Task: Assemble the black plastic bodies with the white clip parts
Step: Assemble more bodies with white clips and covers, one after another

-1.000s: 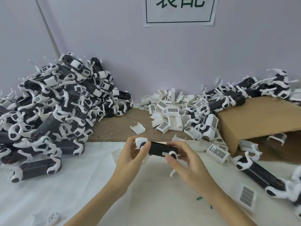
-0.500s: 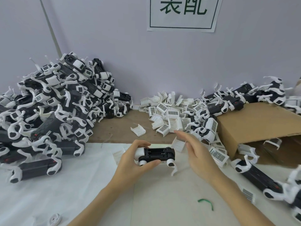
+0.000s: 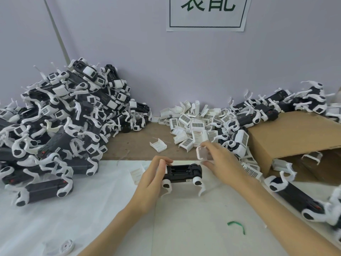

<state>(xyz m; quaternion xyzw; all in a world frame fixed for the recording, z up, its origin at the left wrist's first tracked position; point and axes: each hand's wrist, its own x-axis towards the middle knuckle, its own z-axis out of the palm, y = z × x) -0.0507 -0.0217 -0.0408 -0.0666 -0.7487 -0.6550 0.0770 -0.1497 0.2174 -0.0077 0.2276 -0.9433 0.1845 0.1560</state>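
While the black plastic body with white curved legs [image 3: 182,173] is gripped at its left end by the left hand [image 3: 153,183], a small white plastic clip [image 3: 202,153] is pinched just above its right end by the right hand [image 3: 224,163]. Farther off, a heap of loose white clips [image 3: 193,124] lies against the wall.

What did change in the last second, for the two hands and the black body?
The right hand let go of the black body, reached back toward the clip pile and now pinches a white clip above the body. The left hand kept its grip and turned the body's open compartment upward. The piles stayed as they were.
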